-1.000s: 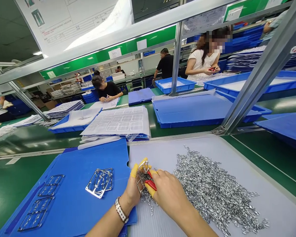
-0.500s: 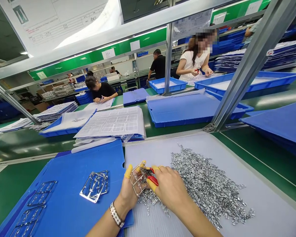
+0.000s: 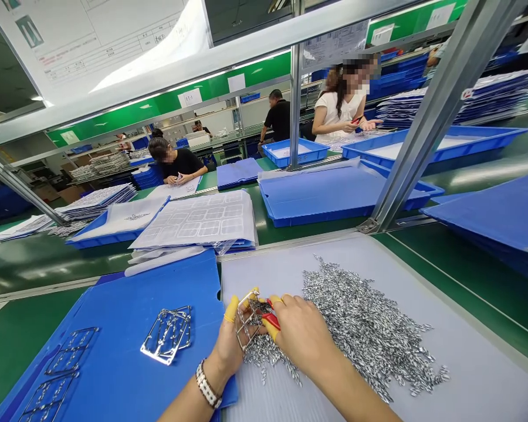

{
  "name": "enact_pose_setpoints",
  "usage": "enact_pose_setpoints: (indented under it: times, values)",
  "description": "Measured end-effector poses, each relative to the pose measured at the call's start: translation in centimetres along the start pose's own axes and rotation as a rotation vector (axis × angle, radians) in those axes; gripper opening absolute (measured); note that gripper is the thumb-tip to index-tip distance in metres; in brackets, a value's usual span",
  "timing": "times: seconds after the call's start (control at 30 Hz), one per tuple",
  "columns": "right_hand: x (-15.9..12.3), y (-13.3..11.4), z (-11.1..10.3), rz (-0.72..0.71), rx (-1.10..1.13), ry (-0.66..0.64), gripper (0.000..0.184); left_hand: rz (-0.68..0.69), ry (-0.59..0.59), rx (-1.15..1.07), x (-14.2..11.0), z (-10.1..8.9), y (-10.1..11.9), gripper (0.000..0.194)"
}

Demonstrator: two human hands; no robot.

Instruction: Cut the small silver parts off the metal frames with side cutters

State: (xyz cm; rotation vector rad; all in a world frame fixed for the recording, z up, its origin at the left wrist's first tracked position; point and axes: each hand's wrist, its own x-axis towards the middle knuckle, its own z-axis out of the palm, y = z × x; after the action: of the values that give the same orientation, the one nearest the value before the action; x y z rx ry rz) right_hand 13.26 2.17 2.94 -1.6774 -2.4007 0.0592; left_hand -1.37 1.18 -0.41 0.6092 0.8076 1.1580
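My left hand (image 3: 229,346), with yellow finger cots and a wrist bracelet, grips a small metal frame of parts (image 3: 245,323) and holds it upright over a grey sheet (image 3: 466,375). My right hand (image 3: 301,334) is closed on red-handled cutters (image 3: 270,319), whose tip is at the frame. A big heap of small shiny metal pieces (image 3: 365,328) lies on the grey sheet just right of both hands. On the blue board (image 3: 127,363) to the left rest another metal frame (image 3: 167,334) and emptied frames (image 3: 57,375).
Stacked clear blister sheets (image 3: 198,223) sit behind the blue board. Blue trays (image 3: 334,196) fill the far side of the green bench. A slanted metal post (image 3: 422,117) rises at the right. Other people (image 3: 176,161) work at benches beyond.
The view has drifted slightly; my hands stay together at the frame, with the frame turned a little in my left hand. The heap and the frames on the blue board are unmoved.
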Motion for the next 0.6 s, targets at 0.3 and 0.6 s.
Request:
enact_pose_setpoints:
  times: [0.3,0.6]
  values:
    - [-1.1,0.9,0.3,0.034,0.025,-0.033,0.025,-0.098,0.026,-0.186,0.0,0.1,0.8,0.056]
    - [-1.4,0.5,1.4,0.040,0.055,-0.090,0.024,-0.084,0.035,-0.240,0.0,-0.1,0.8,0.056]
